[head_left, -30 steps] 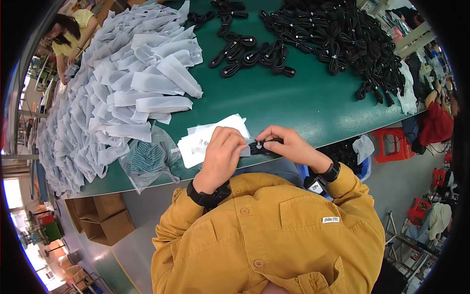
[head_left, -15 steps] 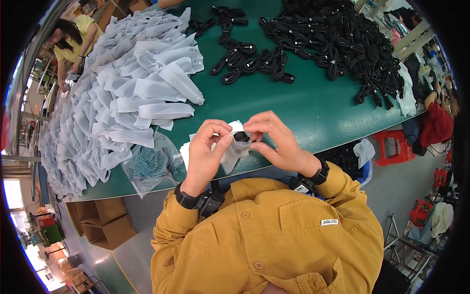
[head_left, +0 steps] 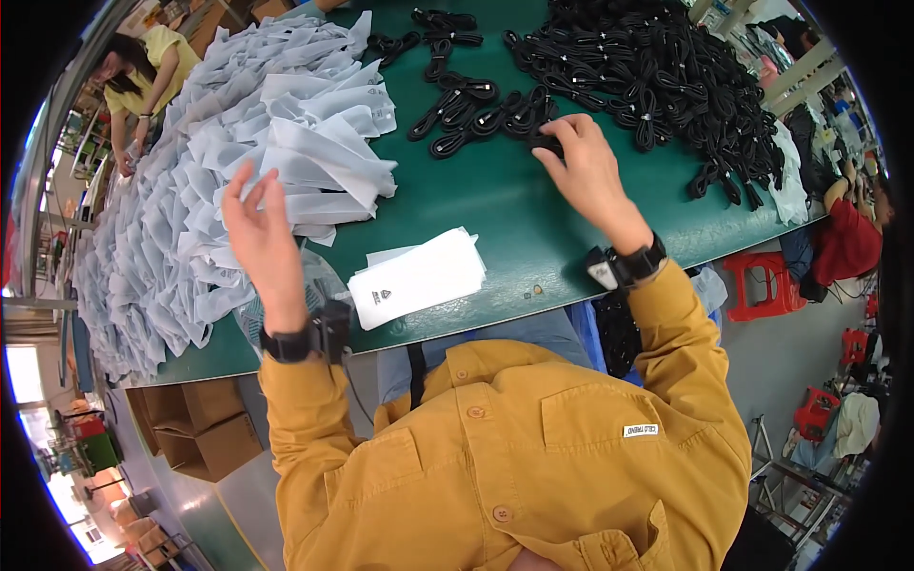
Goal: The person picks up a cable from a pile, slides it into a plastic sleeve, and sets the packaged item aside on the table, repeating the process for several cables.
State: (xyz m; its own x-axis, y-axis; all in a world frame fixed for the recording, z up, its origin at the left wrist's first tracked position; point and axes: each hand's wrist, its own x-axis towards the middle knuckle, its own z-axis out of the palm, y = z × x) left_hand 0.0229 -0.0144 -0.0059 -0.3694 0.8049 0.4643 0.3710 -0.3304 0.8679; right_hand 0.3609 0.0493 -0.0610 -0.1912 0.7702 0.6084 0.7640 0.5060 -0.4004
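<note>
My left hand (head_left: 259,224) is held over the near side of a large heap of pale, translucent bags (head_left: 314,157), its fingers apart and nothing gripped in them. To the right, my right hand (head_left: 588,176) reaches across the table, thumb and fingertips closed around the end of a coiled black cable (head_left: 545,138) in a small loose group. A stack of flat white bags (head_left: 424,278) with a small dark print lies at the table edge before me.
A big pile of bundled black cables (head_left: 657,76) covers the far right of the green table (head_left: 495,205). By the near edge lies a clear bag (head_left: 324,276). Below are a cardboard box (head_left: 205,433) and red stool (head_left: 766,285). A co-worker in yellow (head_left: 148,76) works at far left.
My hands have parted from the small bag with black contents they held together. The left moved left over the bag heap; the right went forward to the cables, uncovering the white stack.
</note>
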